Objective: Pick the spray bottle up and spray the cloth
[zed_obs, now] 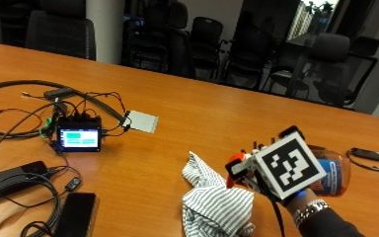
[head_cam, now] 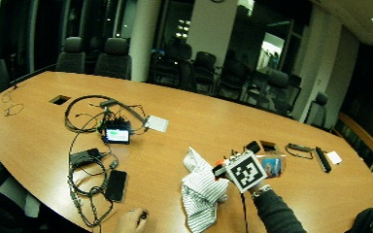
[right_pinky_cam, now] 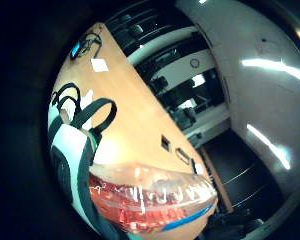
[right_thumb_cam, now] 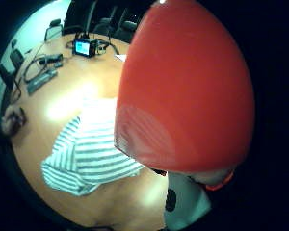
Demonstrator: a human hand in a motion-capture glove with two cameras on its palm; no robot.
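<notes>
1. Outside view, nearest part first: the right hand (zed_obs: 268, 180) in its black glove is lifted a little above the table. It holds the spray bottle (zed_obs: 327, 175).
2. The hand's fingers are wrapped round the bottle. The bottle has clear sides, a blue label, and orange liquid inside. Its orange and white spray head (zed_obs: 237, 163) pokes out toward the cloth.
3. The cloth (zed_obs: 212, 200) is white with thin dark stripes. It lies bunched up on the wooden table (zed_obs: 203, 123), just beside the spray head, with one corner sticking up.
4. In the thumb side palm view the bottle fills much of the picture as a big orange shape (right_thumb_cam: 188, 91), so it is very close to the palm. The striped cloth (right_thumb_cam: 89, 151) lies on the table below it.
5. In the little finger side palm view the bottle (right_pinky_cam: 150, 200) shows again, clear with reddish liquid and a blue stripe.
6. A flat black phone (zed_obs: 76, 213) lies near the table's close edge, on the far side of the cloth from the hand.
7. Farther along sits a small screen (zed_obs: 79, 138), lit up green and blue, with many black wires (zed_obs: 18, 123) round it.
8. A small grey card (zed_obs: 141, 121) lies just beside the screen's wires.
9. Well behind the table stand dark office chairs (zed_obs: 206, 42) in a row.
</notes>
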